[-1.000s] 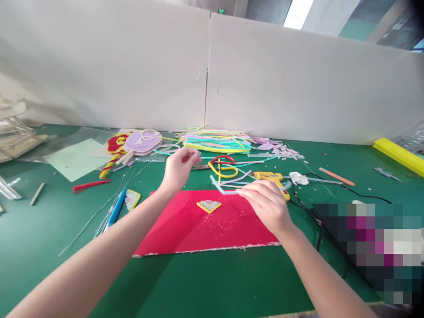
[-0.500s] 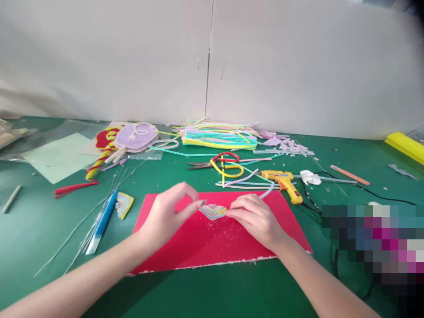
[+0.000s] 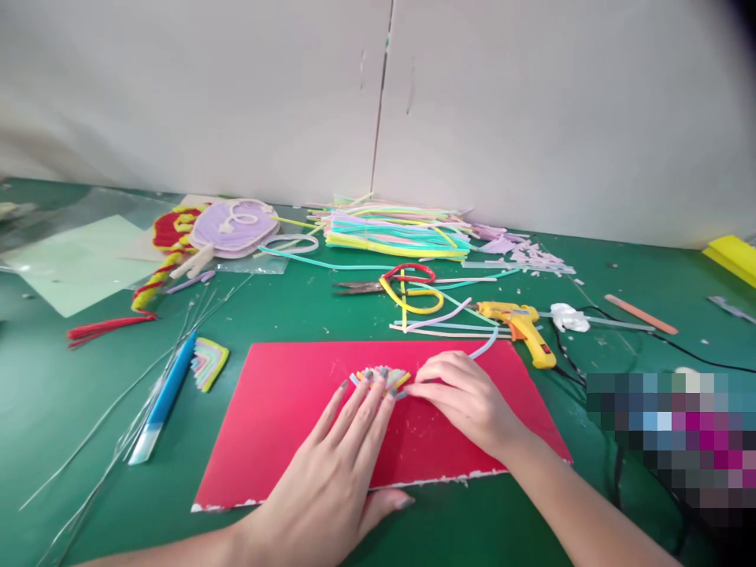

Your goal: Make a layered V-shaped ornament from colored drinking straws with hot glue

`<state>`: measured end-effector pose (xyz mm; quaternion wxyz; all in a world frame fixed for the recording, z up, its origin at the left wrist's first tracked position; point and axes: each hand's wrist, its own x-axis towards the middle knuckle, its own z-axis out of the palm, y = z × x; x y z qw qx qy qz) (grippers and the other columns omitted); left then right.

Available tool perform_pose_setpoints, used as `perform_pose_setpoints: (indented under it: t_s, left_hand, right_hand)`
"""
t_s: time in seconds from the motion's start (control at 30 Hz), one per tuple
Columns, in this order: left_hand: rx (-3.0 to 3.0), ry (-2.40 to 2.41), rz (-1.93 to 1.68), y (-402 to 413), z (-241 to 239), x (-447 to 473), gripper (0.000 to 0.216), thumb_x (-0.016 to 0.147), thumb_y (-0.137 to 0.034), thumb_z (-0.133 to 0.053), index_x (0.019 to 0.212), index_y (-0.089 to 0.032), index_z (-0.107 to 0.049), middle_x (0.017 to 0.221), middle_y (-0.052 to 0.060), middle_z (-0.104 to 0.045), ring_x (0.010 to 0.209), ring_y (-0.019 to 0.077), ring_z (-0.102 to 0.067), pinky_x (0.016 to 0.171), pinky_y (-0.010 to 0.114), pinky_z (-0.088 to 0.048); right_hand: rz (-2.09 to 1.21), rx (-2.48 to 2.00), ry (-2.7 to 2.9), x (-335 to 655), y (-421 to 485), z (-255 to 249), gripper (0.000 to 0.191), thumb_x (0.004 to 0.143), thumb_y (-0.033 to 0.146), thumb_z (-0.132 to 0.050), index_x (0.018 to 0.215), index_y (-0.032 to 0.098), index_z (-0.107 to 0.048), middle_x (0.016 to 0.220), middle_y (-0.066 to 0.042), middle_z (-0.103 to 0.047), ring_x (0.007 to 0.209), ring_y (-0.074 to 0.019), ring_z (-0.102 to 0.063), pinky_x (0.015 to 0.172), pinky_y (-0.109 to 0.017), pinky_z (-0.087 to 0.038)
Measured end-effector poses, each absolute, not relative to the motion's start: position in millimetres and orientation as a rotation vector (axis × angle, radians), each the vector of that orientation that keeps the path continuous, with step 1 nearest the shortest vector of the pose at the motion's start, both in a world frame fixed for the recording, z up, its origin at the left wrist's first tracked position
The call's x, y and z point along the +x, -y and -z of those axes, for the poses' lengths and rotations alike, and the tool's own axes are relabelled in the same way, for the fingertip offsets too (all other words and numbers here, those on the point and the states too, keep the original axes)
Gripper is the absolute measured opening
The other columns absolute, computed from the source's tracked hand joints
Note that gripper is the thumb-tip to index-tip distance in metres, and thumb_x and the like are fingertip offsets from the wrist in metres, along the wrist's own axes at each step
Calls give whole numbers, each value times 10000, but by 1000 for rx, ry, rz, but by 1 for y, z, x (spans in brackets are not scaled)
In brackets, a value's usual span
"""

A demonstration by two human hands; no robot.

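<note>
On the red board [image 3: 283,394] lies a small fan-shaped piece [image 3: 398,378] of pastel pipe cleaner rows, partly covered by my fingers. My left hand [image 3: 346,449] rests flat with its fingers stretched out, their tips on the piece. My right hand [image 3: 464,398] is closed in a pinch at the piece's right edge. A pale blue pipe cleaner [image 3: 485,345] runs out from behind it, and pale blue also shows by its fingertips; the grip itself is mostly hidden. A similar striped piece with a yellow edge [image 3: 211,364] lies left of the board.
Behind the board lie scissors [image 3: 390,287], loose pipe cleaners and a yellow glue gun [image 3: 520,327] with its cord. A pipe cleaner bundle [image 3: 395,235] sits near the wall. At left are a lilac round craft [image 3: 233,230], a blue-handled tool [image 3: 168,386] and thin wires [image 3: 88,449].
My left hand has gone from a raised, curled pose to lying flat over the striped piece. My right hand stays pinched at the piece's right side. The whole view has shifted slightly.
</note>
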<state>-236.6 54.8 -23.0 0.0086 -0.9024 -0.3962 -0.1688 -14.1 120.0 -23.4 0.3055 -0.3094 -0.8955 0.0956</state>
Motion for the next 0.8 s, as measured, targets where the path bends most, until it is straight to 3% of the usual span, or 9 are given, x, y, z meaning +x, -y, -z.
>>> perform_pose_setpoints:
  t_s: [0.8]
  left_hand:
    - [-2727,1225,283,-61,28,-233,656,899,-553,-332,1301,-54,-470,1381,169,-441,1288,301,-400,1079,481,-279]
  right_hand:
    - [-337,-902,2400,-9,-122,27,180,897,143,-498,958,198,-659,916,-38,-666,902,-158,-563,810,-322,-440]
